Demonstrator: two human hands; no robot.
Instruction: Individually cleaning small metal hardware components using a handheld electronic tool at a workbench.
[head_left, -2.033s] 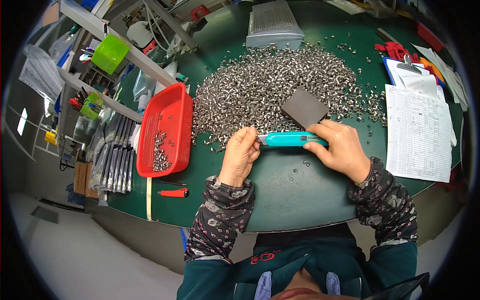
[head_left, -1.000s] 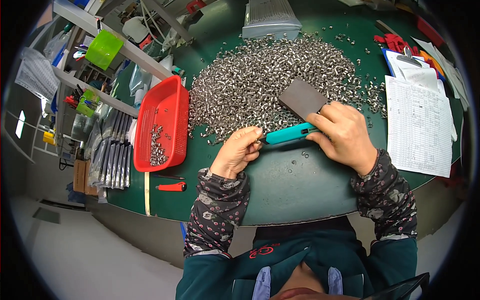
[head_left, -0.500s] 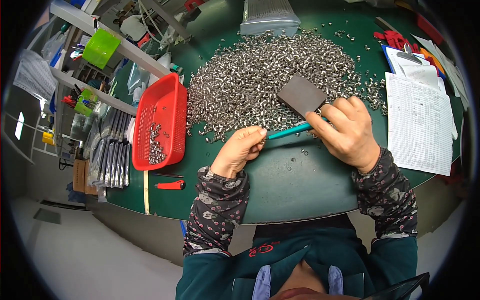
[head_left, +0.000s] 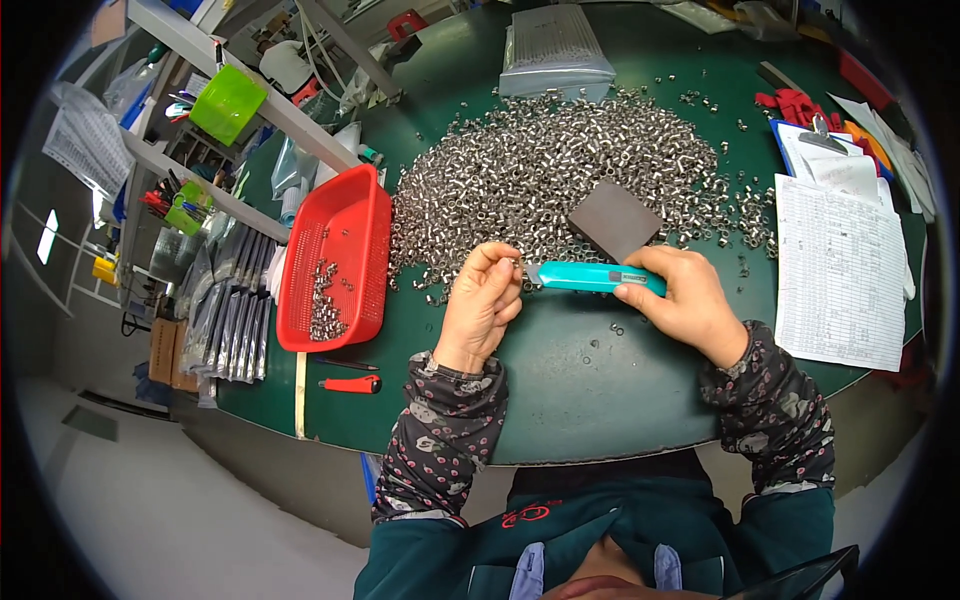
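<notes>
My right hand (head_left: 690,297) is closed round the end of a teal utility knife (head_left: 590,277), which lies nearly level with its blade pointing left. The blade tip reaches the pinched thumb and fingers of my left hand (head_left: 482,305). A small metal ring (head_left: 518,262) seems to sit in that pinch, mostly covered by the fingertips. Just beyond both hands spreads a wide heap of small shiny metal rings (head_left: 540,150). A dark grey rectangular block (head_left: 614,219) rests on the heap's near right edge, behind the knife.
A red plastic basket (head_left: 372,270) with some rings inside stands left of the heap. A red cutter (head_left: 352,384) and a dark pen lie before it. Printed sheets (head_left: 838,270) and a clipboard are at right, near red gloves (head_left: 792,105). Bagged tubes (head_left: 556,45) lie at the back.
The knife has turned so its broad side shows, and its blade is visible at the left fingertips. My right hand has moved slightly lower, its fingers now flatter along the handle.
</notes>
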